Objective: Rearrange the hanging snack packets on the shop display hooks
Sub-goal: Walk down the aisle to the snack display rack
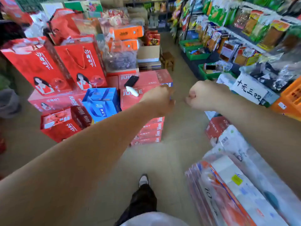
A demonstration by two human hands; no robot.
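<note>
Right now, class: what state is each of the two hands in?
Left hand: closed in a fist, nothing visibly held.
Right hand: closed in a fist, nothing visibly held.

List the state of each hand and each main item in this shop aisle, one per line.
left hand: closed in a fist, held out, apparently empty
right hand: closed in a fist, held out, apparently empty
hanging snack packets: on the rack at right, untouched
black phone: lying flat on a red juice carton
red gift bags: standing upright
blue carton: closed, among the cartons
</note>
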